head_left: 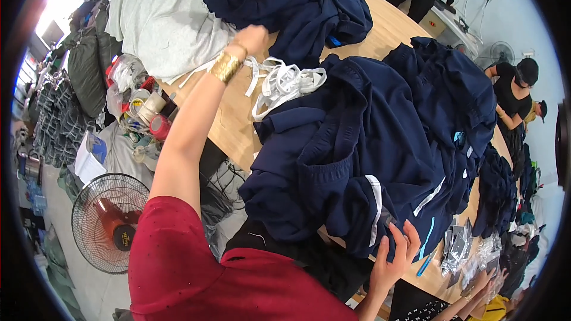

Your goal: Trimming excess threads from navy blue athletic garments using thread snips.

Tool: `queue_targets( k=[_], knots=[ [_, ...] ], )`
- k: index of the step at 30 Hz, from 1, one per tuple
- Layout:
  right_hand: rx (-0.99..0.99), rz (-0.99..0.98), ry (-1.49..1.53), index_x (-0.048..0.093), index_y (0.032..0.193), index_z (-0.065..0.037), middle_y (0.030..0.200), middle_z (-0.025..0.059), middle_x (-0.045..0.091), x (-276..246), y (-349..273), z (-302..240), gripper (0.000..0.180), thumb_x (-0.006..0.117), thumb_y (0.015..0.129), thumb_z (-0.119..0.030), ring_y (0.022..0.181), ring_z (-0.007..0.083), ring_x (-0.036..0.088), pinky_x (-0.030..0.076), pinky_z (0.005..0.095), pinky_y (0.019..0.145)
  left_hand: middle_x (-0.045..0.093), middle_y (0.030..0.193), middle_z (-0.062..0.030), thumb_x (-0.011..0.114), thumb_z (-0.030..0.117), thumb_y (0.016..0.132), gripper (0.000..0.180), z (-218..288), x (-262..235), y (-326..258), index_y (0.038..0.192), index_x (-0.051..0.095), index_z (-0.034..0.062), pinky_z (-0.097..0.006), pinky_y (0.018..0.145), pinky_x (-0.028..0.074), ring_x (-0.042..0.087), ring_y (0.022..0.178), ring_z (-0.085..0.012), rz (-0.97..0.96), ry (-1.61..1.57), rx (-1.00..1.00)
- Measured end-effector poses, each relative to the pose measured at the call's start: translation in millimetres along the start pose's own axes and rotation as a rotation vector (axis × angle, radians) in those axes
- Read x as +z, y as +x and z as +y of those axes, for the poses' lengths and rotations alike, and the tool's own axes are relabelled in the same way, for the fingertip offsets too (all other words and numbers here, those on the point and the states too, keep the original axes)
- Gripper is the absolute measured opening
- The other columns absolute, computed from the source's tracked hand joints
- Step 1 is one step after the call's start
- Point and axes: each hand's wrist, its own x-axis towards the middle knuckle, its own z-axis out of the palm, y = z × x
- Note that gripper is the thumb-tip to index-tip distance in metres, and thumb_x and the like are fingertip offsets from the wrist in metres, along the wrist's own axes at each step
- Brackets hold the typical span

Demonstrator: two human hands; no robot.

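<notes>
Our left hand (253,38) was far ahead at the far navy pile (285,0) — grip hidden, we couldn't tell; our right hand (397,255) lay flat, fingers spread, on the near navy garments (357,154).

A heap of dark navy fabric garments (363,142) with white and light-blue side stripes lies crumpled on the pale wooden tabletop (232,125). Its near edge, a folded piece with a ribbed hem and a white stripe, sits right under the fingertips of the right hand (395,258), which are spread and pressed against the cloth. A second bundle of the same navy cloth (285,0) is piled just beyond the fingers of the left hand (253,38), touching them (whether they pinch it cannot be told). A loose tangle of white flat drawcords (285,83) lies just below and to the right of those fingers, between the two heaps.
</notes>
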Motion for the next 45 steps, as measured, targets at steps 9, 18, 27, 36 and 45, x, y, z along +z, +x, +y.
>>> queue_targets(
  k=[9, 18, 27, 36, 45],
  knots=[
    [0.047, 0.001, -0.005, 0.063, 0.100, -0.004, 0.120, 0.0121, 0.049, -4, -1, 11, 0.024, 0.061, 0.077, 0.000, 0.110, 0.0269, 0.049, 0.038, 0.0350, 0.090, 0.064, 0.085, -0.0200, 0.060, 0.021, 0.076, 0.021, -6, 43, -23, 0.082, 0.067, 0.0017, -0.040, 0.076, 0.049, 0.062, 0.081, -0.0355, -0.082, -0.176, -0.206],
    [-0.030, 0.001, 0.060, 0.064, 0.101, -0.006, 0.118, 0.0128, 0.050, -12, 21, -4, 0.027, 0.062, 0.075, 0.001, 0.110, 0.0276, 0.050, 0.039, 0.0372, 0.091, 0.067, 0.073, -0.0029, 0.064, 0.020, 0.082, 0.019, 89, -126, -13, 0.093, 0.069, 0.0050, -0.020, 0.063, 0.049, 0.062, 0.065, -0.0080, 0.535, -0.706, 0.232],
    [-0.161, -0.202, 0.834, 0.038, 0.132, -0.001, 0.119, 0.0097, 0.053, -18, 117, -58, 0.059, 0.066, 0.081, -0.011, 0.111, 0.0179, 0.050, 0.037, 0.0305, 0.095, 0.058, 0.069, -0.0003, 0.066, 0.006, 0.077, 0.008, 281, -154, -117, 0.085, 0.066, 0.0035, -0.020, 0.054, 0.039, 0.048, 0.058, -0.0067, 0.087, -0.730, 0.839],
    [-0.073, -0.960, 0.895, 0.067, 0.093, -0.007, 0.076, 0.0033, 0.065, -30, 31, 2, 0.019, 0.052, 0.091, -0.021, 0.065, 0.0135, 0.060, 0.046, 0.0269, 0.061, 0.061, 0.072, -0.0043, 0.066, 0.009, 0.075, 0.006, 233, -116, -150, 0.078, 0.064, 0.0047, -0.025, 0.055, 0.044, 0.057, 0.061, -0.0138, -0.563, -0.561, 0.618],
    [0.286, -0.389, 0.341, 0.060, 0.104, -0.006, 0.057, 0.0079, 0.050, -47, 30, 2, 0.021, 0.061, 0.085, -0.014, 0.050, 0.0117, 0.047, 0.039, 0.0240, 0.051, 0.061, 0.090, -0.0113, 0.061, 0.008, 0.078, 0.021, 240, -72, -158, 0.099, 0.062, 0.0048, -0.036, 0.082, 0.042, 0.055, 0.092, -0.0301, 0.117, -0.498, 0.511]
  ],
)
